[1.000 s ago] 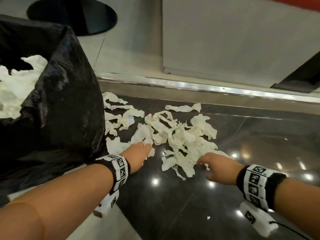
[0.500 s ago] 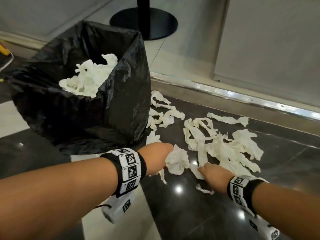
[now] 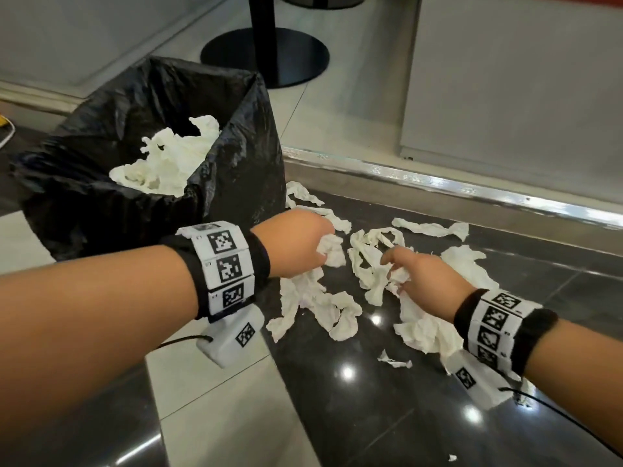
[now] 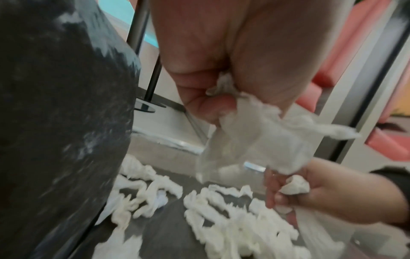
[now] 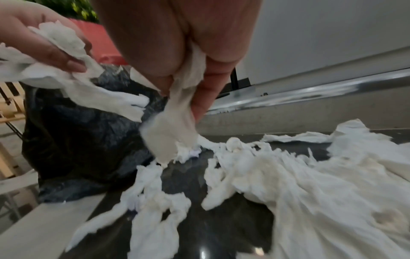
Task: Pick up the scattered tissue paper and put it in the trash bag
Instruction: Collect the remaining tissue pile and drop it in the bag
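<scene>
Torn white tissue paper [image 3: 371, 261] lies scattered over the dark glossy floor to the right of an open black trash bag [image 3: 236, 183], which holds a heap of tissue [image 3: 168, 163]. My left hand [image 3: 303, 247] is lifted beside the bag's right wall and grips a bunch of tissue [image 4: 255, 133] that hangs down from its curled fingers. My right hand [image 3: 414, 271] sits lower, over the middle of the pile, pinching a crumpled strip of tissue [image 5: 175, 133]. More strips [image 3: 317, 308] trail on the floor between and below both hands.
A black round pedestal base [image 3: 266, 55] with its pole stands behind the bag. A shiny metal strip [image 3: 472, 190] edges a raised step along the back. Pale tiles [image 3: 209, 399] border the dark floor at lower left. Small tissue scraps [image 3: 394, 360] lie near my right wrist.
Both hands have closed on tissue and lifted it off the floor. The left hand has risen towards the bag. My view has swung left, bringing the bag's opening into sight.
</scene>
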Demonstrator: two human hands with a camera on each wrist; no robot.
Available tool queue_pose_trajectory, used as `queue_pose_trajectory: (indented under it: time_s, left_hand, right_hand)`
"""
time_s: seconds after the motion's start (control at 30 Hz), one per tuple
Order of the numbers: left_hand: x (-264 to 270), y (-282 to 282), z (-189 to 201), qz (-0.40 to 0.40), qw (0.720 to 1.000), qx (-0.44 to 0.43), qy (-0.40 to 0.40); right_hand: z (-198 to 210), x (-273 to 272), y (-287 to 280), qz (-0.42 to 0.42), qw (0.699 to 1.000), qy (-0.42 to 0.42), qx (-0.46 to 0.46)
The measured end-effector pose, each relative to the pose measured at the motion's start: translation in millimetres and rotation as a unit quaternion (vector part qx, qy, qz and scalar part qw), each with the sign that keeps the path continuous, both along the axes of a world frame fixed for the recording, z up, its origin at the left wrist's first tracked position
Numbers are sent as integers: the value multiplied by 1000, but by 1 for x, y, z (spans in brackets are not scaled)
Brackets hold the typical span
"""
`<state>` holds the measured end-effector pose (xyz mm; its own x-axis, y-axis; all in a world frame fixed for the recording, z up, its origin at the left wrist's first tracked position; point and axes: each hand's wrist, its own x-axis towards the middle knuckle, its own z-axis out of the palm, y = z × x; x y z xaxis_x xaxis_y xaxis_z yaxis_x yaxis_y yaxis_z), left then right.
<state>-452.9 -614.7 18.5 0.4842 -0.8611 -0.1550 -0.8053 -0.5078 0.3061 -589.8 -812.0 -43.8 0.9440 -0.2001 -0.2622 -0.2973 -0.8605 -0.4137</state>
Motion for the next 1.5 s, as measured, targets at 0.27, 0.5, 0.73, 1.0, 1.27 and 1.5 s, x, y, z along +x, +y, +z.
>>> queue_pose_trajectory:
  time_s: [0.27,0.5,0.73,1.0,1.27,1.5]
  left_hand:
    - [20,19,57,97,984,-149,-15]
    - [55,68,95,184,940,-270,-100]
    - [119,103,78,335,934,-114,-58]
    - [148,120,58,341,936,55,-60]
    - [166,160,65,383,922,63,13]
    - [179,164,94,398,916,34,36]
  right_hand:
    - [-16,28,36,80,996,32,-38]
    - [-84,-6,56,259,920,271,-115]
    - [-72,4,55,196,950,200,-141]
    - [-55,76,65,235,961,43,-139]
    - [-104,65,114,358,887,228,-181]
    - [-46,82,87,259,948,157,-93]
